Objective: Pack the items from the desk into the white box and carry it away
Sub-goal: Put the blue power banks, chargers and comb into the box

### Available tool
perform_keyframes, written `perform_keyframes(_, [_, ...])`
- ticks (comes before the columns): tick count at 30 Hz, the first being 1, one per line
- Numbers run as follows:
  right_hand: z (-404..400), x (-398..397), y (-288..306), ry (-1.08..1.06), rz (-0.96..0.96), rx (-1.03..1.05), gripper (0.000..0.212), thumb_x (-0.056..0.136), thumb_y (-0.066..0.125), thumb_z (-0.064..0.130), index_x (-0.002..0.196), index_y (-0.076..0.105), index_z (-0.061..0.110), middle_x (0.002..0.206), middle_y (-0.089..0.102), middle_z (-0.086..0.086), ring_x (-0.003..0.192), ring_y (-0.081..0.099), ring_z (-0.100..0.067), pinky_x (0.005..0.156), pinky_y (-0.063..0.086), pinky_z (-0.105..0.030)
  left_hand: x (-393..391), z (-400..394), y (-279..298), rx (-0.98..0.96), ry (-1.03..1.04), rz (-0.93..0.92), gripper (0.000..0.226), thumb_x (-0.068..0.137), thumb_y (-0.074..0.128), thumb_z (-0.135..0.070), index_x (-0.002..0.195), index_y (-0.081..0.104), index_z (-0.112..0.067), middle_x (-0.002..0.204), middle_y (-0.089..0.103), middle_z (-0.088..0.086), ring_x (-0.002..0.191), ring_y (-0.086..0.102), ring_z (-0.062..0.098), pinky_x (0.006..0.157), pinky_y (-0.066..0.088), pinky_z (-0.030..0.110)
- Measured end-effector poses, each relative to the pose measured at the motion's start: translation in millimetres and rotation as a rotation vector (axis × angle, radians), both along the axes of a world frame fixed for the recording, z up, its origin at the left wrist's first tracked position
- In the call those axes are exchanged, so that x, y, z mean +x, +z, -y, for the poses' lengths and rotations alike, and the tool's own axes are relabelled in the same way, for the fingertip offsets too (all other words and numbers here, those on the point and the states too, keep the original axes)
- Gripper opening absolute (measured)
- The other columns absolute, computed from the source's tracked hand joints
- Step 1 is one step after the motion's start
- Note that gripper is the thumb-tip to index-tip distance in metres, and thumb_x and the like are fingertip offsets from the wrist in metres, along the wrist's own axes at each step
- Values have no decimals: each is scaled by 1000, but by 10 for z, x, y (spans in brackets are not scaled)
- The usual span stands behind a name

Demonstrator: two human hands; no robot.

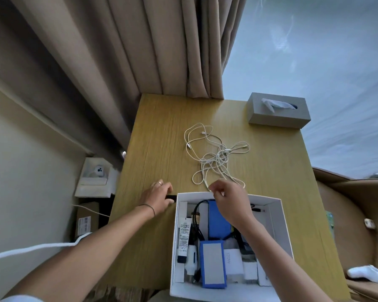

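The white box (277,205) stands on the near right part of the wooden surface (153,136) and it is already quite full; inside I can see two blue packs (213,262), a white charger block (234,261), a black and white tube with a printed label (183,238), some black cables (196,223) and a few white pieces which I cannot name; so a large part of the packing seems to be done. What is left on the surface, as far as I can see, is a tangle of white cables (216,155), lying in loose loops just beyond the far wall of the box, and a grey tissue box (278,111) at the far right corner; I cannot say if the tissue box belongs to the items to pack. The right hand (226,198) is above the far edge of the box, its fingers curled and pinching the near loop of the white cables; I judge that this bundle goes into the box next. The left hand (158,196) rests on the surface just left of the box and its fingers are closed around a small dark flat object (171,196), mostly hidden, which touches the far left corner of the box; what this thing is I cannot tell. After the cables and this dark piece are inside, the box is not yet carried away; no lid is visible in the view; the loose cables can catch on the box wall, so they need gathering first.
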State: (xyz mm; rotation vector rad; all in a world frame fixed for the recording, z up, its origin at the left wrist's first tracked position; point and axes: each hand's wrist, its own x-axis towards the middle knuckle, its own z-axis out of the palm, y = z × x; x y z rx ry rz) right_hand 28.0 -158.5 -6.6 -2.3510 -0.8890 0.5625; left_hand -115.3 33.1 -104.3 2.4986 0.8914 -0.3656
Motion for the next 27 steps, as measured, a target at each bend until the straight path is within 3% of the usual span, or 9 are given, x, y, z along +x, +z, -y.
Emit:
perform_keyframes(4, [39,-31,-42,19,30,0,27,91,55,6,97,76,22,90,73,8,86,62,-13,76,50,-30,50,23,-19,45,-84,12,19,87,69,-30,101,56,-25,98,44,-9,99,49,12,65,35,24])
perform_keyframes(8, [55,-47,-46,26,51,28,26,91,55,6,97,76,20,91,73,5,87,61,-15,80,49,-32,70,21,-16,60,-96,20,13,87,69,-27,93,57,-25,93,42,-10,90,41,9,61,30,25])
perform_keyframes(11, [82,-31,-17,53,27,50,27,91,54,3,98,75,19,93,73,6,88,62,-14,79,51,-31,85,-24,5,-27,12,55,18,85,70,-19,81,54,-24,83,55,-8,77,52,13,57,37,28])
perform_keyframes(14, [135,19,20,64,-3,71,29,92,53,3,100,75,20,96,73,9,91,63,-11,80,51,-27,56,-100,74,-178,180,165,22,81,76,-15,74,57,-23,74,64,-5,71,61,17,61,47,27])
perform_keyframes(18, [256,133,30,0,-31,94,30,90,55,2,99,76,20,95,74,12,88,66,-6,78,53,-24,-98,-110,310,-157,315,351,26,81,79,-14,70,60,-28,67,63,-11,62,58,5,53,37,14])
perform_keyframes(21, [360,238,19,-49,-57,93,29,91,55,2,101,76,20,96,75,11,86,69,-8,78,57,-27,-276,-71,581,-124,436,498,22,82,78,-13,73,63,-26,70,66,-9,62,59,4,55,42,14])
perform_keyframes(27, [466,419,34,-179,-251,209,25,95,55,1,96,76,15,87,77,5,78,72,-16,74,60,-31,-527,296,1216,-241,373,667,20,85,75,-11,80,64,-27,76,67,-9,71,63,11,63,54,21])
